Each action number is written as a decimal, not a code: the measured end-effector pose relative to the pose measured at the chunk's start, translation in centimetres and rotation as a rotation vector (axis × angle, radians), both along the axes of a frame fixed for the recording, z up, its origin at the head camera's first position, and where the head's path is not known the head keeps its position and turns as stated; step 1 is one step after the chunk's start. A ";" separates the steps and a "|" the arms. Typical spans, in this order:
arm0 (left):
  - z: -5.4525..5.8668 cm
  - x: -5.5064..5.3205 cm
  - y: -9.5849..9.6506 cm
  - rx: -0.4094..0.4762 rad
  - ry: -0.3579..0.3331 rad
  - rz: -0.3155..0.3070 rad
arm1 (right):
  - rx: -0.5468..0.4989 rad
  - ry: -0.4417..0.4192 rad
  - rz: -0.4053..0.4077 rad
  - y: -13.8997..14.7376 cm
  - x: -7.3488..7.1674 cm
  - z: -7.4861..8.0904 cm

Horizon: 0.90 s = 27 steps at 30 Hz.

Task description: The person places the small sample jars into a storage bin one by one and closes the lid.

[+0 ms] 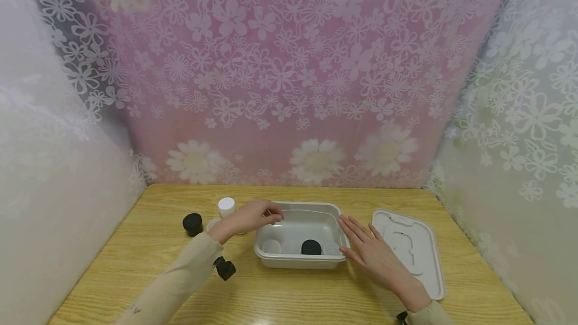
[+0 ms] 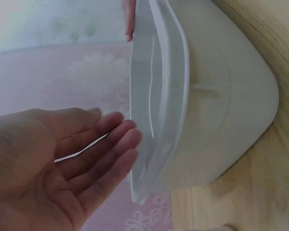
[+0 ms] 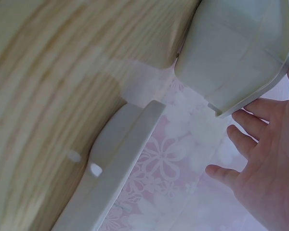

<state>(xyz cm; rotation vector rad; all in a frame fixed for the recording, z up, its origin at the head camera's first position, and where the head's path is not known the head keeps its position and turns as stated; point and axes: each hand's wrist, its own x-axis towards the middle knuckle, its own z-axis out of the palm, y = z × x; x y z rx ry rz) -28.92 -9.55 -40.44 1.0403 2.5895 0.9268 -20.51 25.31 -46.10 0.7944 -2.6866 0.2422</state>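
A light grey plastic box (image 1: 299, 264) stands on the wooden table. Inside it sit a black round-topped container (image 1: 311, 248) and a whitish round piece (image 1: 272, 247). My left hand (image 1: 254, 214) hovers over the box's left end, fingers loosely bent and holding nothing. In the left wrist view that hand (image 2: 77, 163) has its palm showing beside the rim. At the right end, my right hand (image 1: 376, 257) rests its fairly straight fingers against the rim. The right wrist view shows this hand (image 3: 267, 144) with fingers spread, some touching the rim.
To the right lies the box's flat lid (image 1: 430, 260). Left of the box are a black-lidded jar (image 1: 193, 224) and a white-lidded jar (image 1: 227, 206). Another pale round item (image 1: 212, 224) is partly hidden by my left wrist. A pink floral curtain (image 1: 280, 79) hangs behind the table.
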 end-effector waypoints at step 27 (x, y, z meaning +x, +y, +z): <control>-3.1 2.1 -10.2 0.754 -0.009 0.477 | -0.002 0.009 0.001 -0.1 -0.1 -0.1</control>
